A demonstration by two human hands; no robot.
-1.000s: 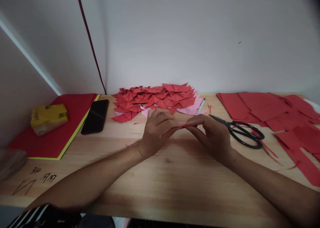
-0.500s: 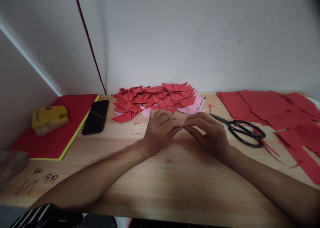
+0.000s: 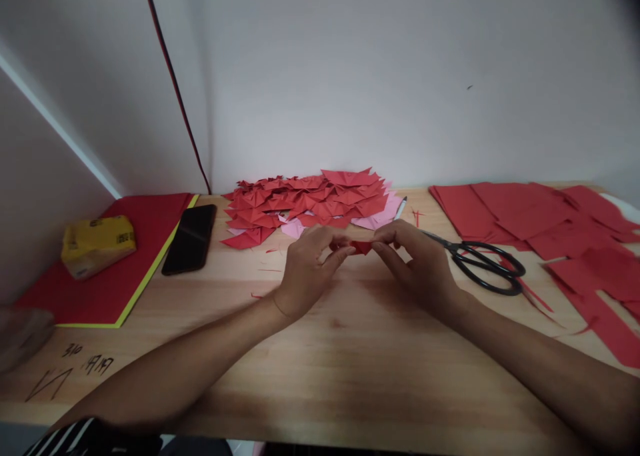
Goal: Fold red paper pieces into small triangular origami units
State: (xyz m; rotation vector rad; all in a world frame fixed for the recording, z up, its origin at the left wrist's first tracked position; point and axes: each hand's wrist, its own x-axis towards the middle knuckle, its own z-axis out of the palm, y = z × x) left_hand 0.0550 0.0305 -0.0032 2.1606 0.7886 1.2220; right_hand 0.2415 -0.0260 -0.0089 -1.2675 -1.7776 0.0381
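Note:
A small piece of folded red paper (image 3: 361,247) is held up between my two hands, above the middle of the table. My left hand (image 3: 314,269) pinches its left end between thumb and fingers. At the other end, my right hand (image 3: 419,261) grips it the same way. My fingers cover both ends, so only the middle shows. Behind my hands lies a heap of folded red paper pieces (image 3: 305,199), with a few pink papers (image 3: 383,215) under it. Black-handled scissors (image 3: 487,264) rest just right of my right hand.
Cut red paper sheets (image 3: 505,209) are stacked at the right, with thin scraps near them. On the left, a yellow package (image 3: 99,243) sits on large red sheets (image 3: 70,299) beside a black phone (image 3: 190,239). A pen (image 3: 401,207) lies by the heap. A wall closes the back.
My fingertips have moved slightly apart, and the red folded paper between them now shows. The whole view has shifted a little.

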